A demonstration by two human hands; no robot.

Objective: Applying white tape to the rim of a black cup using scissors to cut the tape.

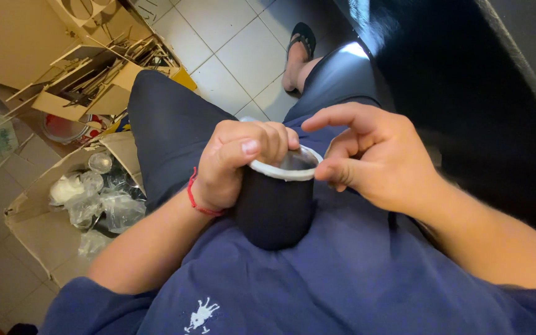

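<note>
Dark cylindrical cup (274, 205) with a white rim sits upright against the person's lap, left hand (237, 164) gripping its left wall, fingers hooked over the rim, right hand (373, 155) loosely open, fingertips pinching the rim's right edge, equally near.

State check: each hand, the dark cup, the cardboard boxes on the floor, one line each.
left hand: closed on the dark cup's rim, fingers curled over the edge
right hand: open, fingertips at the rim
dark cup: upright on the lap, white rim, no lid
cardboard box: flaps open, clear plastic bags inside
upper cardboard box: open, holding metal tools
</note>
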